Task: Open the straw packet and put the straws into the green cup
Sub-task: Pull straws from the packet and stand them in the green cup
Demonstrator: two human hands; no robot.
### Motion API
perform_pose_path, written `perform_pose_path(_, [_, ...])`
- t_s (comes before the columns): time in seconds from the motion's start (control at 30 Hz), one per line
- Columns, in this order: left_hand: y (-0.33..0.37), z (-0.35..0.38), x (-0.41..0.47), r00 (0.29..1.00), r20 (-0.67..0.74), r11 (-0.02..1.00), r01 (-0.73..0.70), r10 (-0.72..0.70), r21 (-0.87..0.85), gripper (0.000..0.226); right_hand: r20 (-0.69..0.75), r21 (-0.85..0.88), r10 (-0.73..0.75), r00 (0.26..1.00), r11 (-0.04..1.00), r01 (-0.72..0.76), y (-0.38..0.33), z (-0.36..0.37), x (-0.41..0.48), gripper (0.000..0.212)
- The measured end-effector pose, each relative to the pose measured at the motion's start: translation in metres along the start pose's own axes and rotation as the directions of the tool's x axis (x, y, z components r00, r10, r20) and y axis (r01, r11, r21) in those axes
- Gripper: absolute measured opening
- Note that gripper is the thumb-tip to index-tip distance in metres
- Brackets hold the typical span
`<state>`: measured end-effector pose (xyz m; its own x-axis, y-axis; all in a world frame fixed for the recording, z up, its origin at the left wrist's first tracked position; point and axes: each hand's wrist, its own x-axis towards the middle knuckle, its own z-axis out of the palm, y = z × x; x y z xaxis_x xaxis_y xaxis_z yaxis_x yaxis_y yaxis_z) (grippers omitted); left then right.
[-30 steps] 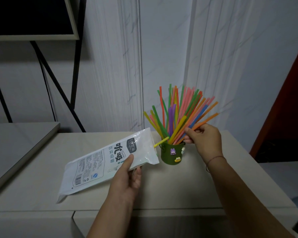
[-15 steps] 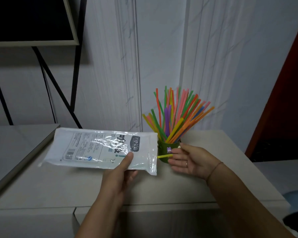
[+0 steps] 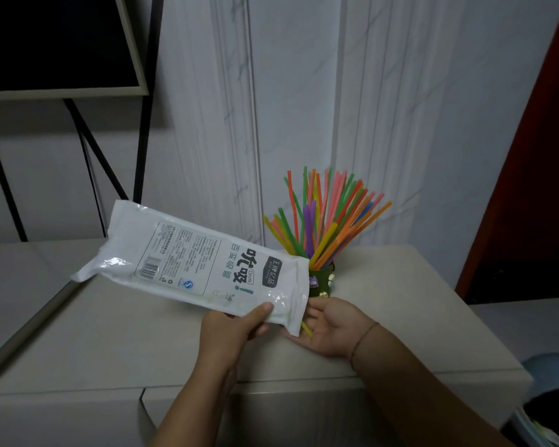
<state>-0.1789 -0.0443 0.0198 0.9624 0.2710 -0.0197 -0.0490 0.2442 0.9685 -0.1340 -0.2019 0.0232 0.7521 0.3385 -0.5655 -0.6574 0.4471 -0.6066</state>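
The left hand [image 3: 236, 327] pinches the white plastic straw packet [image 3: 200, 262] above the beige desk [image 3: 400, 301], while the right hand [image 3: 329, 327] lies relaxed, palm up, under a thin yellow plastic straw [image 3: 306, 329] poking from the packet's right end, just near of the small green cup [image 3: 321, 282] full of coloured plastic straws [image 3: 323, 221].

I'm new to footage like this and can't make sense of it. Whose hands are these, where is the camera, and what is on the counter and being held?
There is no machine here. These are a person's two bare hands, filmed by a single wide-angle camera worn on the head, looking forward and down. The left hand pinches a white straw packet, tilted so its lower end points toward the right hand, which lies open, palm up, beneath that end. One yellow straw pokes out of the packet over the palm. Behind the hands, a green cup stands on the beige counter, full of coloured straws.
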Motion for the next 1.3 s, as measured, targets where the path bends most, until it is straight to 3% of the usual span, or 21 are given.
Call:
perform_pose_path(0.2, [-0.002, 0.003, 0.003, 0.995, 0.075, 0.998, 0.068, -0.067, -0.008, 0.036, -0.002, -0.019, -0.039, 0.999, 0.999, 0.039, -0.004, 0.000, -0.002, 0.018])
perform_pose_path(0.5, [-0.006, -0.001, 0.010, 0.993, -0.063, 0.992, 0.090, -0.095, -0.085, 0.021, -0.049, -0.094, -0.026, 0.998, 0.995, 0.021, -0.010, -0.006, -0.002, 0.018])
perform_pose_path(0.63, [-0.008, -0.003, 0.014, 0.989, -0.118, 0.995, 0.089, -0.093, -0.042, 0.014, -0.045, -0.144, -0.025, 0.999, 0.989, 0.019, -0.013, -0.007, -0.002, 0.019])
perform_pose_path(0.87, [-0.008, 0.000, 0.011, 0.996, -0.084, 1.000, -0.007, 0.010, 0.029, 0.012, -0.075, 0.076, -0.042, 0.996, 0.996, 0.048, -0.015, -0.011, 0.004, 0.032])
perform_pose_path(1.3, [-0.003, 0.005, 0.003, 0.975, -0.126, 0.969, -0.156, 0.182, 0.193, 0.010, -0.028, 0.127, 0.009, 1.000, 0.992, -0.006, -0.008, -0.006, 0.013, 0.032])
